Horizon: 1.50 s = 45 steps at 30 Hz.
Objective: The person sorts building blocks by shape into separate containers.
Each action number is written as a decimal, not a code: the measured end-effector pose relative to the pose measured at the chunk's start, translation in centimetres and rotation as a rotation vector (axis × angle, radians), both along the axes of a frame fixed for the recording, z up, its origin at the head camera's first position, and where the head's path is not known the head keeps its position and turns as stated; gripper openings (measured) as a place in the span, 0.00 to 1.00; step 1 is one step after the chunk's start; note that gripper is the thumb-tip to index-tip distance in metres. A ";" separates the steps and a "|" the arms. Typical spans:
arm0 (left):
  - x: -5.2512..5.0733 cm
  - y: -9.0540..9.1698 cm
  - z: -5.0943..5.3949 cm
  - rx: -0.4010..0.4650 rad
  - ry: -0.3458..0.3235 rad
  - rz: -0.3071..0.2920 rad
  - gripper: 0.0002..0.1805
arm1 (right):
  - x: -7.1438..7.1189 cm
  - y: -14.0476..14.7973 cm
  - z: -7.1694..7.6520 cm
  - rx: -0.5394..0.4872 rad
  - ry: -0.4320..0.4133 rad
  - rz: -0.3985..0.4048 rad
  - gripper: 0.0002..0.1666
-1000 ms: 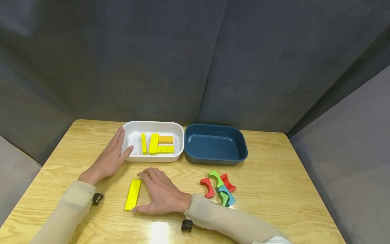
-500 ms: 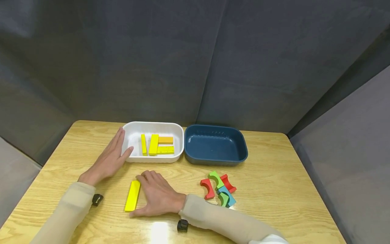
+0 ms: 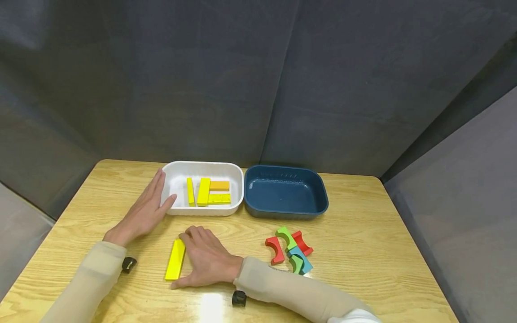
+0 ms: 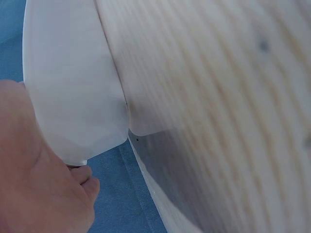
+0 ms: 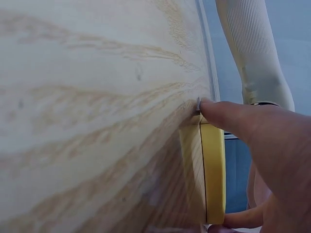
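Head view: yellow block (image 3: 175,260), long, flat, lying on wood-grain table (image 3: 363,251), just left of right hand (image 3: 210,260); fingers at its far end, thumb at near end, pinching lengthwise. Left hand (image 3: 143,208): fingers straight, thumb apart, against white tray (image 3: 206,210), smooth, round-cornered. Curved-cut blocks (image 3: 291,244) right of right hand. Left wrist view: left hand beside tray's pale, matte wall. Right wrist view: block straight-edged between right thumb and finger, mirrored in glossy tabletop.
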<state>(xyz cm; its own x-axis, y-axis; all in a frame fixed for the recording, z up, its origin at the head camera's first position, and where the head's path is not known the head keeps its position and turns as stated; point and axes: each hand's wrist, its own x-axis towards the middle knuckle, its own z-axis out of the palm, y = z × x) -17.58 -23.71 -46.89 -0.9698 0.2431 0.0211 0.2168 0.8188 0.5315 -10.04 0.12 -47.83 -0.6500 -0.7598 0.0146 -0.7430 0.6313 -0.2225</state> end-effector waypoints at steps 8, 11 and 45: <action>0.1 0.0 0.0 -0.001 -0.001 0.004 0.49 | 0.1 -0.1 -0.1 0.003 0.016 0.012 0.60; 0.1 0.0 0.0 -0.002 -0.003 0.004 0.49 | 0.1 -0.1 -0.2 -0.002 0.022 0.015 0.59; 0.0 0.0 -0.1 -0.005 -0.002 0.005 0.49 | 0.1 0.1 0.1 -0.035 -0.022 -0.002 0.56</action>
